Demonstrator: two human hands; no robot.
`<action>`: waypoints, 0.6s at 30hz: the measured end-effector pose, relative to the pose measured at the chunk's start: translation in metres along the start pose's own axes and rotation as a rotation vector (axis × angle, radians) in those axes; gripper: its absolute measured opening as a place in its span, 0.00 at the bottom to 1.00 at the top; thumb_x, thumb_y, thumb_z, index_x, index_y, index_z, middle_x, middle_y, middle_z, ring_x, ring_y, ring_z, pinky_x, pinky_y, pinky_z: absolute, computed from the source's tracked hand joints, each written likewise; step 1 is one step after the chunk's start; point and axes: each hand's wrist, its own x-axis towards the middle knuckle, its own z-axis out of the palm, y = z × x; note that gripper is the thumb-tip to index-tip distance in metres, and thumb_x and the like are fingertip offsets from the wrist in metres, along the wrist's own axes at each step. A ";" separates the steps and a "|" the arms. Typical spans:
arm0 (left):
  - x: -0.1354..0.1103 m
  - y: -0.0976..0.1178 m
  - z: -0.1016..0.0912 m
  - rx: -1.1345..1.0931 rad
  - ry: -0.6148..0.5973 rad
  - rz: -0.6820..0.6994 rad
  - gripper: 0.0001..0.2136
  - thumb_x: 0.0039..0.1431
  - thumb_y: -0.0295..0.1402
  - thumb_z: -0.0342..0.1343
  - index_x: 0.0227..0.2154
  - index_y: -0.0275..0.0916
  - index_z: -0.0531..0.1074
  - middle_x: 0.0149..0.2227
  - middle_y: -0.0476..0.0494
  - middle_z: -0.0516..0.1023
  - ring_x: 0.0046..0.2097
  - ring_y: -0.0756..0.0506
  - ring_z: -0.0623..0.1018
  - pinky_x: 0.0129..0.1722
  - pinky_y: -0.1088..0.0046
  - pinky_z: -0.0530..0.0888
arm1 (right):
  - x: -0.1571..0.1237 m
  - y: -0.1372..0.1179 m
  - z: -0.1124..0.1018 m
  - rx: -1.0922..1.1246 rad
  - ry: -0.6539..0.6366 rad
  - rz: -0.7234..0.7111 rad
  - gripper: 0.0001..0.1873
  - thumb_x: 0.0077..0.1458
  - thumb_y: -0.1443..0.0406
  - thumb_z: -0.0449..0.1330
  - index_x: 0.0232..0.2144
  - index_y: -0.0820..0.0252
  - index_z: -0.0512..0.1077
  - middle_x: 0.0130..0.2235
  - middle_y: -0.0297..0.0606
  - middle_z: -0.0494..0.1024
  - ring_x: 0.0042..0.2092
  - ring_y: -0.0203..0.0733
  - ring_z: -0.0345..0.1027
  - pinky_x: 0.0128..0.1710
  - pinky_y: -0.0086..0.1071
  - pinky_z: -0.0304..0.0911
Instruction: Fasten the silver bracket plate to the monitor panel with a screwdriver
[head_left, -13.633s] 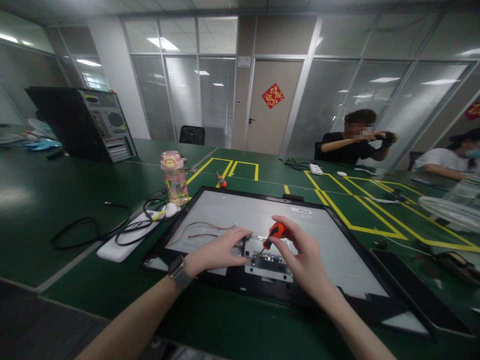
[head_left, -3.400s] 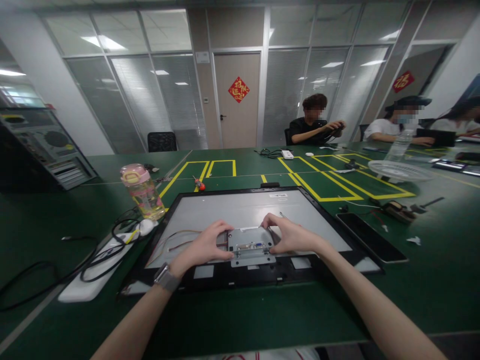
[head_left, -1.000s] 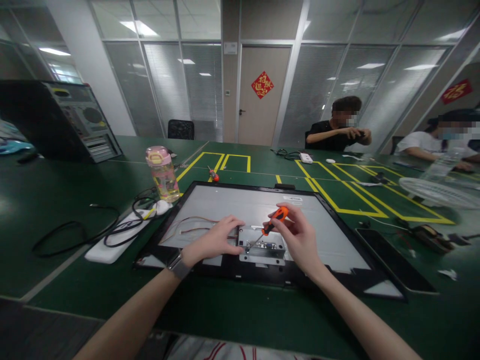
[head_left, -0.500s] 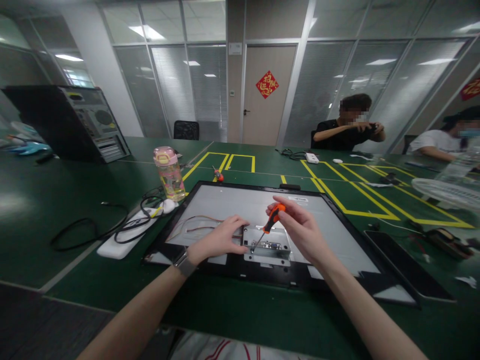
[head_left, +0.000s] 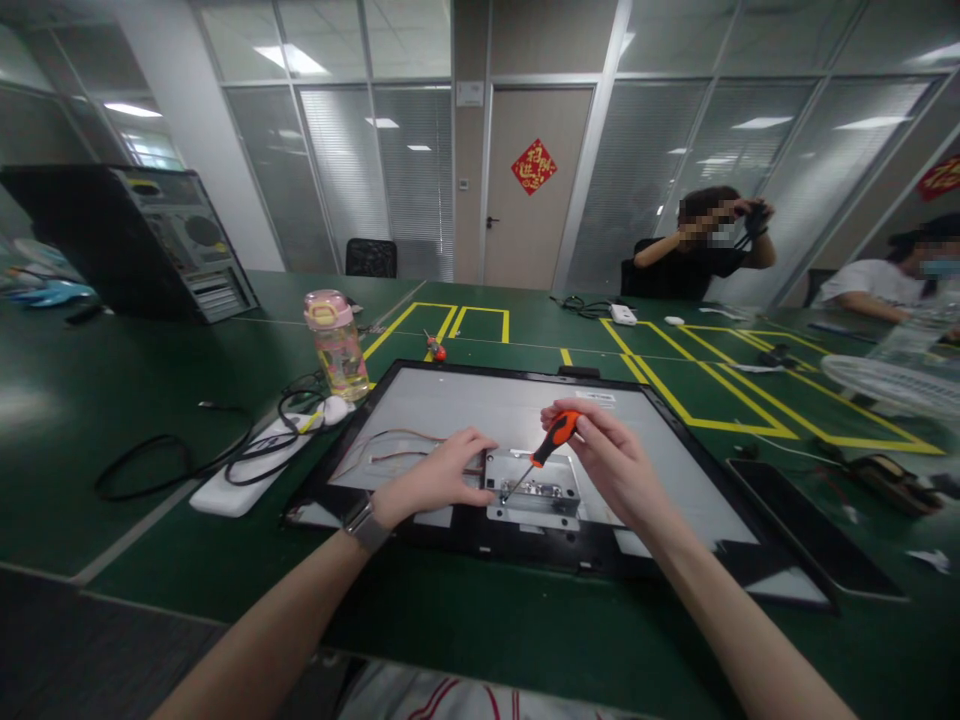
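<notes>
A monitor panel [head_left: 675, 470] lies face down on the green table, its silver back up inside a black frame. Near its front edge sits a small metal shield box [head_left: 541, 490] with connector ports. My right hand [head_left: 611, 455] is closed round an orange-handled screwdriver [head_left: 556, 434], whose tip rests at the box's front left corner. My left hand [head_left: 435, 478] lies on the panel with its fingers pressed against the box's left side. Thin coloured wires [head_left: 397, 445] run leftward across the panel from the box.
A pink-capped bottle [head_left: 337, 345], a white block [head_left: 247, 468] with black cables [head_left: 187, 460], a second small screwdriver [head_left: 433, 348] and a PC tower [head_left: 135, 245] lie left and behind. A dark slab [head_left: 802, 520] and small parts sit to the right. Two people sit across the table.
Earlier both hands held the metal box without a tool. Over the last second the screwdriver stays at the box's left corner, its handle tilting slightly. The person opposite has raised both arms to the head.
</notes>
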 end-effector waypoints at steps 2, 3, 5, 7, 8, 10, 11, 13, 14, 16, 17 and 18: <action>0.000 0.000 0.000 0.002 0.001 0.004 0.28 0.50 0.34 0.66 0.55 0.42 0.65 0.50 0.42 0.67 0.52 0.40 0.70 0.53 0.65 0.67 | -0.001 0.003 0.000 -0.048 0.027 -0.035 0.11 0.53 0.54 0.65 0.37 0.50 0.79 0.41 0.37 0.79 0.44 0.44 0.72 0.48 0.41 0.66; 0.000 0.000 0.000 0.005 0.002 0.006 0.28 0.50 0.34 0.66 0.55 0.42 0.65 0.50 0.42 0.67 0.52 0.40 0.70 0.53 0.65 0.67 | -0.001 0.004 -0.001 -0.067 0.031 -0.052 0.10 0.52 0.54 0.66 0.36 0.50 0.79 0.41 0.36 0.78 0.42 0.43 0.72 0.46 0.40 0.66; 0.000 0.001 -0.001 0.010 0.001 0.010 0.28 0.50 0.34 0.66 0.55 0.42 0.66 0.50 0.42 0.67 0.52 0.40 0.70 0.53 0.65 0.67 | -0.002 0.005 -0.001 -0.089 0.005 -0.060 0.09 0.52 0.55 0.66 0.36 0.49 0.79 0.40 0.34 0.78 0.41 0.42 0.71 0.45 0.38 0.67; 0.000 0.002 -0.001 0.009 -0.002 0.006 0.28 0.50 0.34 0.65 0.55 0.42 0.66 0.51 0.42 0.67 0.52 0.40 0.70 0.54 0.65 0.67 | -0.003 0.004 0.000 -0.095 -0.041 -0.037 0.12 0.55 0.56 0.64 0.42 0.47 0.77 0.41 0.35 0.78 0.43 0.43 0.72 0.47 0.39 0.66; 0.000 0.003 -0.002 0.007 -0.003 0.001 0.28 0.50 0.34 0.65 0.55 0.42 0.66 0.50 0.42 0.67 0.52 0.40 0.70 0.53 0.65 0.67 | -0.004 0.003 0.001 -0.096 -0.059 -0.028 0.14 0.57 0.56 0.62 0.46 0.46 0.76 0.42 0.36 0.79 0.45 0.43 0.71 0.48 0.40 0.65; 0.000 0.003 -0.002 -0.002 -0.005 -0.006 0.28 0.50 0.35 0.65 0.55 0.42 0.66 0.50 0.42 0.67 0.52 0.39 0.70 0.53 0.65 0.68 | -0.005 0.001 0.003 -0.091 -0.082 -0.029 0.14 0.60 0.56 0.59 0.48 0.46 0.74 0.44 0.38 0.79 0.48 0.45 0.71 0.50 0.42 0.65; 0.000 0.003 -0.002 -0.007 -0.005 -0.009 0.28 0.50 0.35 0.65 0.55 0.42 0.66 0.50 0.42 0.67 0.52 0.39 0.70 0.53 0.65 0.68 | -0.005 0.001 0.004 -0.094 -0.083 -0.042 0.13 0.60 0.55 0.59 0.46 0.47 0.75 0.44 0.38 0.78 0.48 0.45 0.71 0.49 0.43 0.65; 0.000 0.003 -0.002 -0.009 -0.001 -0.010 0.28 0.50 0.35 0.65 0.54 0.42 0.66 0.50 0.42 0.67 0.52 0.39 0.70 0.53 0.65 0.68 | -0.006 0.001 0.005 -0.109 -0.075 -0.088 0.10 0.59 0.55 0.60 0.40 0.48 0.77 0.43 0.38 0.77 0.46 0.46 0.70 0.46 0.42 0.67; 0.000 0.002 -0.002 -0.006 0.002 -0.008 0.28 0.50 0.35 0.65 0.54 0.42 0.66 0.50 0.42 0.67 0.52 0.39 0.70 0.53 0.65 0.68 | -0.007 0.002 0.005 -0.117 -0.067 -0.114 0.09 0.57 0.56 0.61 0.38 0.48 0.78 0.42 0.38 0.76 0.45 0.45 0.70 0.44 0.41 0.68; -0.001 0.002 -0.002 0.005 0.002 -0.009 0.27 0.50 0.36 0.65 0.54 0.43 0.66 0.50 0.43 0.68 0.52 0.39 0.70 0.53 0.65 0.67 | -0.007 0.003 0.005 -0.126 -0.064 -0.131 0.07 0.57 0.57 0.63 0.37 0.48 0.79 0.40 0.37 0.76 0.44 0.44 0.71 0.43 0.39 0.69; -0.001 0.002 -0.002 0.010 -0.002 -0.011 0.28 0.50 0.36 0.65 0.55 0.43 0.66 0.50 0.42 0.67 0.53 0.39 0.70 0.54 0.65 0.67 | -0.008 0.003 0.005 -0.123 -0.070 -0.117 0.08 0.57 0.58 0.62 0.40 0.47 0.78 0.40 0.36 0.76 0.43 0.44 0.71 0.43 0.39 0.68; -0.001 0.002 -0.002 0.012 -0.004 -0.014 0.28 0.50 0.36 0.65 0.55 0.42 0.66 0.51 0.42 0.67 0.52 0.38 0.70 0.53 0.64 0.67 | -0.008 0.003 0.005 -0.118 -0.079 -0.099 0.10 0.59 0.58 0.61 0.43 0.46 0.77 0.41 0.36 0.77 0.44 0.44 0.72 0.44 0.40 0.68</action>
